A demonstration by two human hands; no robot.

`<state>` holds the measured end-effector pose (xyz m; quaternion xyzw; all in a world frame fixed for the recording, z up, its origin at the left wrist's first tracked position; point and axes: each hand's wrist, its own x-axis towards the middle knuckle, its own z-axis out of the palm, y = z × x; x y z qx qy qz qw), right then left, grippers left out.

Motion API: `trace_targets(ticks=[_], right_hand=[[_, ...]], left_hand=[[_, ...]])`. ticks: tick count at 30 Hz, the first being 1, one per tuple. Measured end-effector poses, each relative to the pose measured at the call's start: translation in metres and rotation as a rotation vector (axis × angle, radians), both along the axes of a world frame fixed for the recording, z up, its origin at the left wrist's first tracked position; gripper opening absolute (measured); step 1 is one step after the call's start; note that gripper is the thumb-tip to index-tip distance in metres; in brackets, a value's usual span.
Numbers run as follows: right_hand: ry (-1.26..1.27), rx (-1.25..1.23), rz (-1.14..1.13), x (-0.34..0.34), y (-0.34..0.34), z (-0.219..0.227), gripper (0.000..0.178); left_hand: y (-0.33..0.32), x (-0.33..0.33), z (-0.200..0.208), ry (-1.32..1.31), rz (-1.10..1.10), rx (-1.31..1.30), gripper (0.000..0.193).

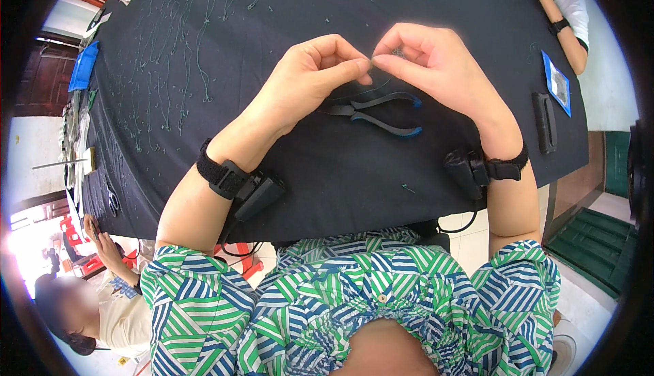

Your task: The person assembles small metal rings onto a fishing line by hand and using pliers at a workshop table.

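Over the black cloth, my left hand (317, 66) and my right hand (430, 59) meet at the fingertips, thumb and forefinger of each closed in a pinch. Between them is a thin green cord (373, 90), part of which curves down below the fingers. The exact bit pinched is too small to make out. Some fine greyish strands (399, 53) show by the curled fingers of my right hand. Just below my hands lie pliers (371, 114) with dark handles and blue tips, jaws toward the left, touched by neither hand.
Several knotted green cords (206, 56) lie spread across the black tablecloth (327, 185) at the left. To the right are a black oblong case (545, 122) and a blue-edged packet (557, 84). Scissors (113, 202) rest near the left edge. Other people sit at left and far right.
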<state>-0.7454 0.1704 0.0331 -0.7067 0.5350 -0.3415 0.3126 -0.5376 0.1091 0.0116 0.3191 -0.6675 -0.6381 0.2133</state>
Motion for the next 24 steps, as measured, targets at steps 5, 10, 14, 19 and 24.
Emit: trace_targets(ticks=[5, 10, 14, 19, 24], right_hand=[[0.042, -0.011, 0.011, -0.0057, 0.0002, 0.0015, 0.013], [0.004, -0.002, 0.023, -0.0066, -0.0003, -0.0008, 0.012], [-0.004, -0.037, 0.011, -0.0066, -0.0001, -0.0031, 0.013], [0.058, -0.045, -0.021, -0.0076, -0.0009, -0.0007, 0.011], [-0.024, -0.098, -0.059, -0.0073, -0.0026, -0.0075, 0.015]], left_hand=[[0.0001, -0.0004, -0.0001, 0.021, 0.009, 0.03, 0.016], [0.0001, -0.0008, -0.0017, 0.035, 0.023, 0.034, 0.014], [-0.0005, -0.001, -0.0021, 0.04, 0.021, 0.036, 0.013], [-0.0003, -0.0011, -0.0021, 0.04, 0.027, 0.051, 0.013], [0.0002, -0.0012, -0.0022, 0.043, 0.024, 0.042, 0.014]])
